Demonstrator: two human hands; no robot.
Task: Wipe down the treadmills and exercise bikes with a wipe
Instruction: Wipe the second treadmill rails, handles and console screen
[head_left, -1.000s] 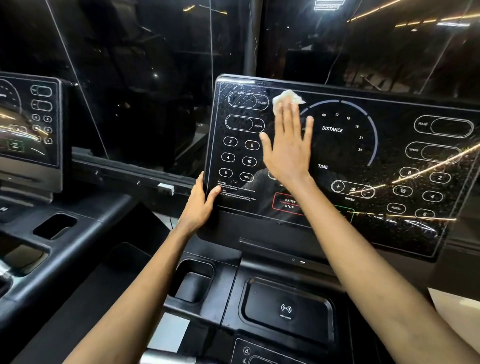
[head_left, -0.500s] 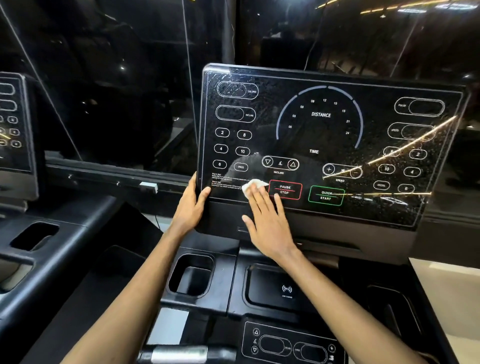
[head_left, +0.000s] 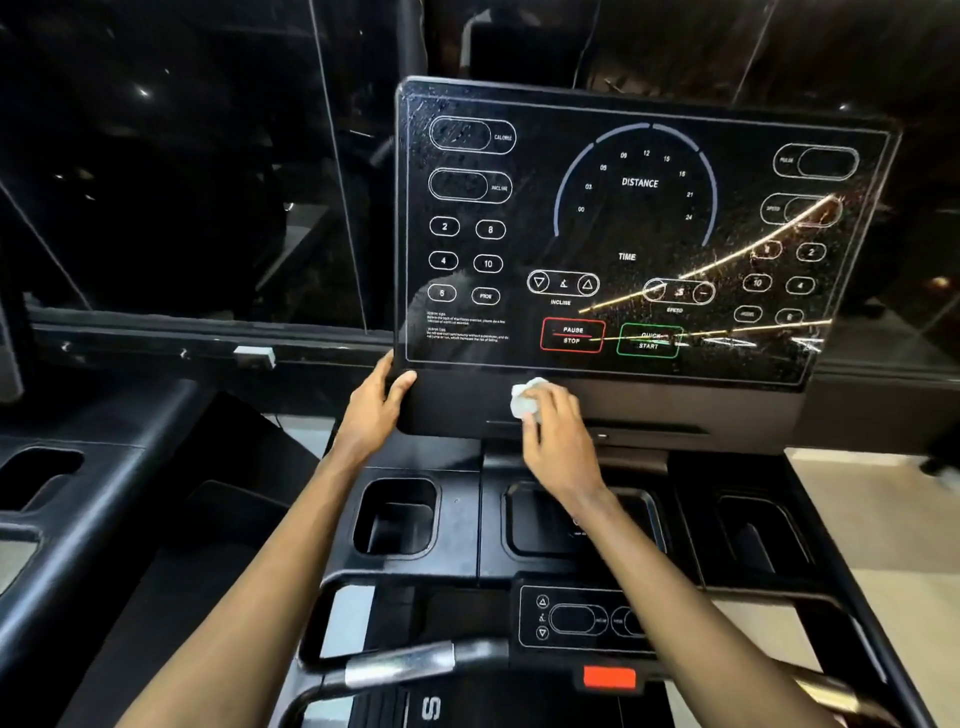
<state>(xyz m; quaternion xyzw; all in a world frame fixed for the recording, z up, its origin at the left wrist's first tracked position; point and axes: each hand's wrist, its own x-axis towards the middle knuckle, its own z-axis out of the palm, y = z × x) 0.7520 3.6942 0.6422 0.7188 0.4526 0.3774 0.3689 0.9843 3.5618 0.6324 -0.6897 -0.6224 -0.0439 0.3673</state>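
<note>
Head view. A treadmill console stands upright ahead, its glass face dark with white printed controls, a red PAUSE/STOP box and a green QUICK START box.

The left hand grips the console at its lower left corner: the thumb lies on the front face and the fingers wrap behind the left edge.

The right hand holds a white wipe, bunched into a small wad under curled fingers. The wipe is pressed against the black strip just below the bottom edge of the glass, left of centre and directly beneath the PAUSE/STOP box. It touches the strip, not the glass.

A fine speckle covers the right half of the glass, crossed by bright streaks of reflected light. The left half of the glass shows far less of it.

Below the console sits a tray deck: a square cup holder at left, a shallow centre tray partly covered by the right forearm, and a further recess at right.

Nearer the camera is a small lower control panel, with a red tab just below it and a handlebar with a metal grip section at left.

Part of a neighbouring machine occupies the left edge.
</note>
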